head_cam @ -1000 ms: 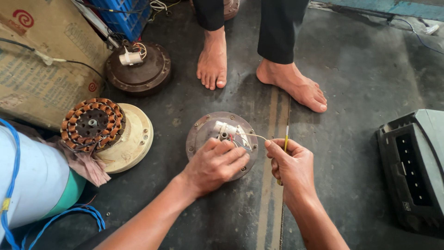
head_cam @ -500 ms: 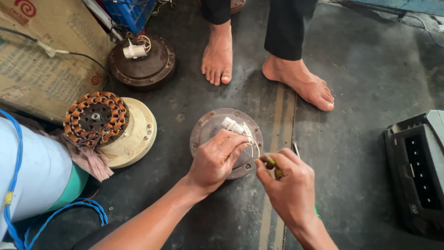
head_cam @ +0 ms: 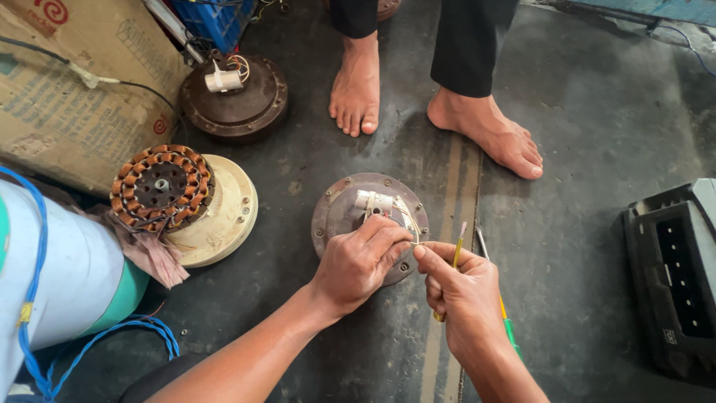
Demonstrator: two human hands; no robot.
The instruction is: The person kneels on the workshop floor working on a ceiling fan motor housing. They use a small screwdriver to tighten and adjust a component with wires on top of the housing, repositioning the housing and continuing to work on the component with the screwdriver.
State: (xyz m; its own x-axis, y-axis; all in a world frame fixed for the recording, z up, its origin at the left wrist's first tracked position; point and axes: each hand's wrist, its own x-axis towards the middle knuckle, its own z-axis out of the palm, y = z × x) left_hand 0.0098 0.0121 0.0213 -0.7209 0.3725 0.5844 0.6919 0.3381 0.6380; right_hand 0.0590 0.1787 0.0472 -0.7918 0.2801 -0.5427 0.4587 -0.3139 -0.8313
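At my fingertips I see thin pale wires (head_cam: pixel 409 224). The left hand (head_cam: pixel 358 263) has its fingers curled almost closed, and thumb and forefinger pinch the wires just above the round grey motor housing (head_cam: pixel 339 213). The right hand (head_cam: pixel 466 295) is also nearly closed: its forefinger stretches to the same wire end, touching the left fingertips, and the other fingers wrap a yellow-handled screwdriver (head_cam: pixel 456 257), whose tip points up and away from me. A second tool with a green handle (head_cam: pixel 507 325) lies on the floor just beside this hand, partly under it.

The wires come from a small white block (head_cam: pixel 371 201) that sits on the centre of the housing, which lies flat on the dark concrete floor (head_cam: pixel 582 149).

Both forearms come in from the lower edge, the left one slanting from the lower left, the right one more steep.

To the left, a cream dish-shaped cover (head_cam: pixel 224 216) holds a copper-wound stator (head_cam: pixel 160 186). Behind it, a brown motor housing (head_cam: pixel 237 101) carries its own white block. Two bare feet (head_cam: pixel 358 82) of another person stand just beyond the grey housing. A black casing (head_cam: pixel 675 276) lies at the right edge.
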